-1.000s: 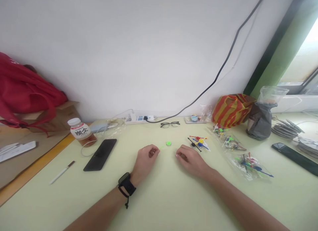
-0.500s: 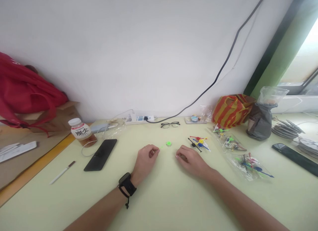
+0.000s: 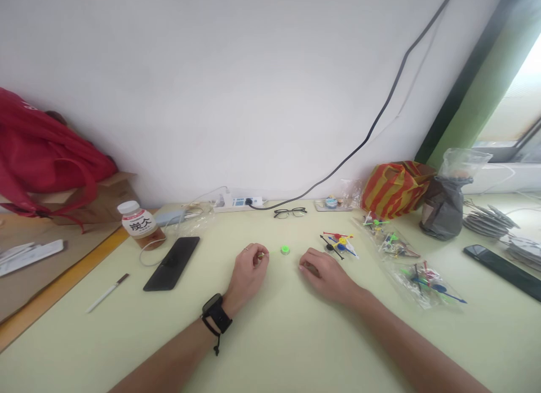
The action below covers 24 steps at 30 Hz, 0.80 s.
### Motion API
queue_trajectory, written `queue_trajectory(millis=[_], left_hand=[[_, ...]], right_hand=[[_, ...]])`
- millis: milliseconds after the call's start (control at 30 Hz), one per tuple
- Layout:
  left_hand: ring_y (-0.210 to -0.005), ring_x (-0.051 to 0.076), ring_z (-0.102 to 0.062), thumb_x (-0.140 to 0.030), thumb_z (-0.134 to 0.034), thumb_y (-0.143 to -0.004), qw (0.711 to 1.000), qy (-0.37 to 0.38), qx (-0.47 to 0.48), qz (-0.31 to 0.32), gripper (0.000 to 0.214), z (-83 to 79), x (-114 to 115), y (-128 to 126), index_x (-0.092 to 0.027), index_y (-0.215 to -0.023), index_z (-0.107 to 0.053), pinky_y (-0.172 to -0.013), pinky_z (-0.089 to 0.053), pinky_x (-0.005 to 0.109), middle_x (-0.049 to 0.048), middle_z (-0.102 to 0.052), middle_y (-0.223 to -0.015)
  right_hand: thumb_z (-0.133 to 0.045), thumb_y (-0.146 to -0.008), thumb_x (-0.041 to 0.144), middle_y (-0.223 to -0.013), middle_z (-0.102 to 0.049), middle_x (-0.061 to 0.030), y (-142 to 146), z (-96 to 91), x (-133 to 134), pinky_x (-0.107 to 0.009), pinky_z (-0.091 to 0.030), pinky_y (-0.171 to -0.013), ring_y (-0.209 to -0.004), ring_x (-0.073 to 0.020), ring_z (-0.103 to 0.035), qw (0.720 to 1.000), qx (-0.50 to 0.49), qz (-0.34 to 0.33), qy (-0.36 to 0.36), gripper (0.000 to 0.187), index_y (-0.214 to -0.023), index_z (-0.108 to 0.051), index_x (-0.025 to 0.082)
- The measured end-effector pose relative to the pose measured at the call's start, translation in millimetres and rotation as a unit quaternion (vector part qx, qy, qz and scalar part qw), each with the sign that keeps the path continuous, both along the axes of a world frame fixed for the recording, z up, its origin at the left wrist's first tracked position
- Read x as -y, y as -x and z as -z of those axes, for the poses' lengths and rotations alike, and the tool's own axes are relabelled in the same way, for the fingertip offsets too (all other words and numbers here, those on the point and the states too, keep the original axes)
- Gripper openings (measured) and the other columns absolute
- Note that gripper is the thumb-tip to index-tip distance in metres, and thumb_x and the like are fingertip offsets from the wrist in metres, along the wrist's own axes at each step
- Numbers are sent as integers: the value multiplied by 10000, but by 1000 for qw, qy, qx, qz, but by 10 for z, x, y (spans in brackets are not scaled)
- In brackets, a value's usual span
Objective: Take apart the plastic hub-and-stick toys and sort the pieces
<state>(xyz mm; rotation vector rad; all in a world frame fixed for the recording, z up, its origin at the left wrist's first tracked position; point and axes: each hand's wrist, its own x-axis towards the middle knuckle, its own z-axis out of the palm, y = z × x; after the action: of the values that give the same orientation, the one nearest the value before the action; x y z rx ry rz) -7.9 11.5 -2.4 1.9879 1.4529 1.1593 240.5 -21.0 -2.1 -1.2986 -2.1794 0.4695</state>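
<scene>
My left hand (image 3: 250, 268) rests on the table with thumb and forefinger pinched together. A tiny yellowish-green bit shows at its fingertips, too small to name. Just beyond and between the hands sits a small round piece with a bright green top (image 3: 285, 250), touched by neither hand. My right hand (image 3: 324, 272) lies to the right of it, its fingers curled in and closed; I see nothing in them. Beyond the right hand is a cluster of small plastic pieces with thin rods (image 3: 340, 244), in red, yellow, blue, black and white.
Clear bags of similar coloured pieces (image 3: 431, 286) lie at the right, near a dark phone (image 3: 502, 272). On the left are a black phone (image 3: 171, 263), a drink bottle (image 3: 141, 227) and a pen (image 3: 107, 293). Glasses (image 3: 289, 213) and a power strip (image 3: 239, 205) are by the wall.
The green-topped piece has shifted slightly left and down, and its top looks rounder. My left hand has drawn back a little to the left. My right hand is nearly unmoved.
</scene>
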Motion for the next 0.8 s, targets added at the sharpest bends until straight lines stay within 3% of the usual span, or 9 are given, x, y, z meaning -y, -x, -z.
queue_trajectory(millis=[233,367,600,700,800], left_hand=[[-622,148,-482,-178,-510,-837,997,15,57,54,128,-103,82,-19,-199,-730,-577,-571,-356,270,-22,-539,-669],[-687,155,-544,-186,-562,-842,991,8,87,100,101,-112,100,-20,-193,-765,-627,-625,-413,271,-3,-601,-729],[-714,161,-602,-227,-661,-848,976,31,179,118,61,-64,81,20,-186,-819,-696,-658,-478,273,12,-650,-747],[-691,157,-621,-243,-682,-845,964,48,225,133,76,-58,61,23,-183,-839,-729,-660,-503,281,19,-670,-763],[-698,161,-647,-266,-700,-844,959,73,231,145,122,-51,40,-3,-182,-883,-779,-677,-543,299,52,-729,-850]], right_hand=[[-539,-956,186,-869,-639,-23,8,12,7,-307,-409,-695,-764,-173,-585,1000,-11,-3,-2,98,-921,-625,218],[-554,-951,179,-873,-632,-15,32,15,20,-290,-419,-681,-750,-162,-586,999,-39,-16,5,117,-996,-652,224],[-559,-955,218,-905,-639,-33,31,64,13,-293,-436,-689,-774,-172,-593,998,-58,-31,16,167,-1073,-678,230],[-559,-972,297,-902,-637,-27,49,70,11,-296,-442,-663,-724,-161,-571,993,-109,-23,50,178,-1107,-653,227],[-563,-980,435,-867,-622,-8,86,37,-7,-296,-465,-656,-717,-162,-578,969,-222,-14,112,297,-1195,-603,235]])
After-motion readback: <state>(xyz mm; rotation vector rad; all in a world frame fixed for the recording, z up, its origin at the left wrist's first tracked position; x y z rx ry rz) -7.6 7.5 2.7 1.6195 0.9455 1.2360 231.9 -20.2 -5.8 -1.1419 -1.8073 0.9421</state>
